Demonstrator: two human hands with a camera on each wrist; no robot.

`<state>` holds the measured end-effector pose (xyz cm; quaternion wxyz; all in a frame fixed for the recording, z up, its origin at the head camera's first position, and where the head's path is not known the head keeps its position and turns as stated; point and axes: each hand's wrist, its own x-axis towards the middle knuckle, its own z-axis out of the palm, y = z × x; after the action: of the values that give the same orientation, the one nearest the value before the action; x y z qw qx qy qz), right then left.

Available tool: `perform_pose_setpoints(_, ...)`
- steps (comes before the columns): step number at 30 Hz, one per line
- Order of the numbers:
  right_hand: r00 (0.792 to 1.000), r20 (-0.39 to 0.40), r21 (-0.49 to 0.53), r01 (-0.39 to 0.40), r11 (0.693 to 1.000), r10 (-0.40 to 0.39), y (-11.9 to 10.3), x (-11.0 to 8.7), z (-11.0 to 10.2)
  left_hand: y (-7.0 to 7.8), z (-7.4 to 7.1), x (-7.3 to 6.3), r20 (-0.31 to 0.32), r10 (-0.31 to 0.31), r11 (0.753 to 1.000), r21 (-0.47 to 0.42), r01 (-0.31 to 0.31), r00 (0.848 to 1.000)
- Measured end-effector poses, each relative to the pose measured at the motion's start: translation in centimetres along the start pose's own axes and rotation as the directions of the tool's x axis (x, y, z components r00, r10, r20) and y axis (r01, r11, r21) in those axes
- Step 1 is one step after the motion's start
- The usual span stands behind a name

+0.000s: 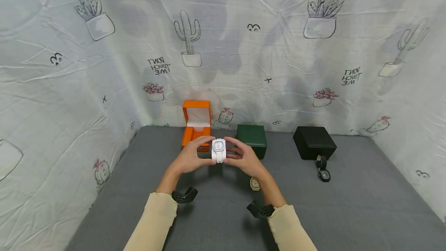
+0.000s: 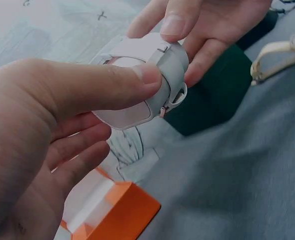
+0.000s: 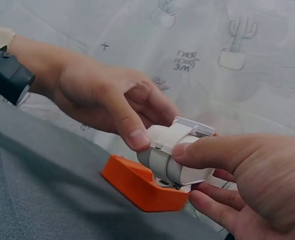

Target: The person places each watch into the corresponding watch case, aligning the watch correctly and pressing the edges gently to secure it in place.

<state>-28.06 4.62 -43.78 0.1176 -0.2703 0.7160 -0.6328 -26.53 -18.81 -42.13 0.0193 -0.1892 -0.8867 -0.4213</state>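
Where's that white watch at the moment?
In the head view, the white watch is near the middle, held between the left hand and right hand, with the open orange box behind to the left.

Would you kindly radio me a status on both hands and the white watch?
Left hand, right hand: both gripping. White watch: strapped around white cushion, held above gray table. Open orange box beyond; no obstruction seen between.

The leftmost box stands behind-left of the held watch.
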Motion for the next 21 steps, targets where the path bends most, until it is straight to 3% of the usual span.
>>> perform_pose_setpoints(6,1.000,0.019,-0.010,0.009,1.000,-0.009,-1.0,0.4,0.7,-1.0,-0.9,0.0,0.006,-0.044,0.999,0.032,0.044,0.999)
perform_pose_setpoints(9,0.999,0.008,0.001,-0.032,0.999,0.032,-1.1,0.8,0.9,-1.7,-1.6,0.1,-0.011,-0.056,0.997,0.047,0.056,0.998)
perform_pose_setpoints(21,0.996,-0.057,-0.062,-0.069,0.996,0.066,1.3,3.1,1.9,-3.4,-4.7,1.0,-0.013,-0.096,0.995,0.007,0.096,0.995)
